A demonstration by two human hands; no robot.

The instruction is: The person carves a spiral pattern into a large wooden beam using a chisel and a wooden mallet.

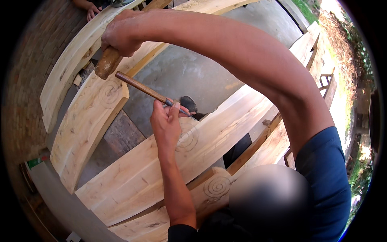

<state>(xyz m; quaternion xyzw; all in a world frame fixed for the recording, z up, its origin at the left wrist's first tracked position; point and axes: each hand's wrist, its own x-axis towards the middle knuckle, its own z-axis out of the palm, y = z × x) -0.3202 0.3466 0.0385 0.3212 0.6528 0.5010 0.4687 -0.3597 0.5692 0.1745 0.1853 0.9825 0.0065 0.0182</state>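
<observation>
– Concrete floor (pixel 169 76) under everything, brick paving (pixel 28 80) off to the left, greenery (pixel 360 56) at the right rim. Head view, the only one: pale boards laid out side by side.

– Where is the work?

– Middle board (pixel 133 177), slanting from lower left to upper right. Spiral (pixel 187 137) marked on it near the upper edge. Chisel (pixel 147 90) comes down at that edge, just beside the spiral. Tip is small and partly behind the fingers; can't swear it touches wood.

– Hands?

– Left hand (pixel 167 121) closed round the chisel's metal part, low down, wooden handle sticking out up and left. Right hand (pixel 123 34) in a full fist round a wooden mallet (pixel 108 64), thick end downward, near the handle's butt but apart from it in this view.

– How would you strike?

– My judgement: low left grip is sound, since it steers the edge. Mallet face should meet the butt squarely, in line with the handle; a glancing knock could skid the tip across the spiral. Light taps, left fingers clear of the edge.

– Anyone else about?

– Another person's hand (pixel 92 11) at top left, near the end of the far-left board (pixel 64 88).
</observation>
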